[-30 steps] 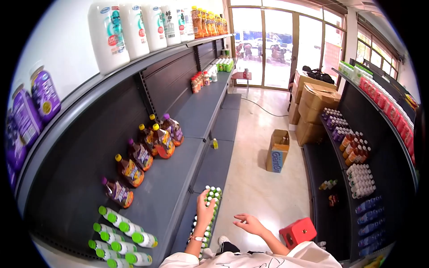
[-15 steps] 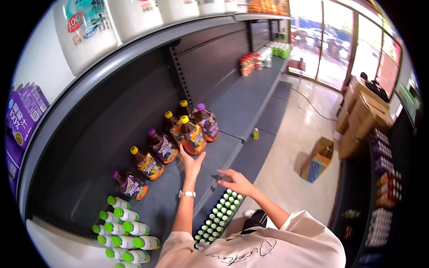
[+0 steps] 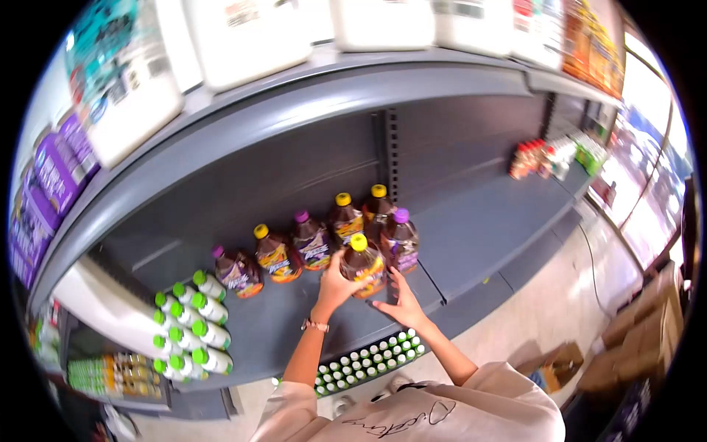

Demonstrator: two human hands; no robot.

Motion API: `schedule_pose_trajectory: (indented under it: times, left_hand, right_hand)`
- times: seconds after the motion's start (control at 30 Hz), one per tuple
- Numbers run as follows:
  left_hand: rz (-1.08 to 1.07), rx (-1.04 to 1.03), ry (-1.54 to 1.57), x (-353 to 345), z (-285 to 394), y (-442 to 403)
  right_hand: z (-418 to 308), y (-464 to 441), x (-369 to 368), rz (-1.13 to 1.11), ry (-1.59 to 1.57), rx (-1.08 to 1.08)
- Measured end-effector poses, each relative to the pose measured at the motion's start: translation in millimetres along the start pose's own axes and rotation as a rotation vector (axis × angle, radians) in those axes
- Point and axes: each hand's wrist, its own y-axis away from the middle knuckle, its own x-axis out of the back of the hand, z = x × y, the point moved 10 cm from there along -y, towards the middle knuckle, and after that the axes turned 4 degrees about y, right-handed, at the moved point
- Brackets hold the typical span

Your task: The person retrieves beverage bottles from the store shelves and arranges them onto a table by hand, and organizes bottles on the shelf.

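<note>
Yellow-capped bottle (image 3: 370,269), dark-bodied with an orange and yellow label, is between the person's hands at the front of a cluster on the grey shelf (image 3: 471,228). The left hand (image 3: 342,284) is curled about its left side, thumb up along the body and fingers across the lower front, and appears to have hold of it. The right hand (image 3: 402,302) has its fingers and thumb spread wide at the lower right side, with nothing enclosed; whether its fingertips touch the plastic cannot be told, nor whether the base bears on the shelf.

Just beside it on the right stands a purple-capped bottle (image 3: 405,245), and behind are two more yellow caps, on a rear left bottle (image 3: 345,219) and a rear right bottle (image 3: 378,209). A row of similar bottles (image 3: 277,256) runs off to the left, ending near a block of green-capped white bottles (image 3: 212,334). Below the shelf's front edge, small bottles (image 3: 370,361) stand in close rows.

To handle it well, the left hand should probably keep its hold low on the body, while the right steadies the opposite side near the base. Keeping it upright and moving it slowly would spare the close neighbours a knock; the right fingers need most care beside the purple cap.
</note>
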Motion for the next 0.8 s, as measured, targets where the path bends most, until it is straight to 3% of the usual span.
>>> schedule_pose_trajectory:
  times: [0.07, 0.1, 0.17, 0.2, 0.23, 0.27, 0.4, 0.5, 0.53, 0.6, 0.7, 0.73, 0.8]
  left_hand:
    - [-0.014, 0.014, 0.065, 6, 18, 32]
    - [-0.06, 0.088, 0.018, 11, 23, 47]
    - [-0.102, 0.205, -0.061, 21, 24, 89]
    - [-0.021, 0.168, -0.038, 34, 30, 110]
    - [0.008, 0.168, -0.047, 45, 38, 128]
    - [0.029, 0.168, -0.064, 57, 51, 146]
    - [0.151, 0.243, -0.028, 97, 61, 225]
    - [0.281, 0.42, -0.06, 135, 57, 295]
    - [0.324, 0.454, -0.058, 151, 56, 319]
    - [0.394, 0.571, -0.091, 176, 65, 371]
    - [0.553, 0.679, -0.145, 208, 71, 457]
    - [0.597, 0.735, -0.147, 219, 75, 483]
    - [0.708, 0.798, -0.171, 231, 87, 535]
  right_hand:
    - [3, -5, -16, -0.062, -0.04, 0.205]
    - [-33, -5, -26, -0.179, 0.013, 0.26]
    - [-37, 11, -51, -0.349, -0.122, 0.136]
    - [-33, 20, -61, -0.424, -0.133, 0.1]
    - [-23, 28, -69, -0.466, 0.107, 0.106]
    - [-39, 37, -78, -0.49, 0.13, 0.094]
    - [-67, 70, -142, -0.735, 0.227, 0.294]
    - [-89, 111, -203, -0.891, 0.188, 0.392]
    - [-79, 127, -225, -0.918, 0.093, 0.328]
    - [-130, 160, -266, -1.155, 0.144, 0.192]
    - [-160, 224, -333, -1.385, -0.029, 0.352]
    - [-175, 243, -351, -1.474, -0.145, 0.25]
    - [-171, 284, -391, -1.631, 0.063, 0.279]
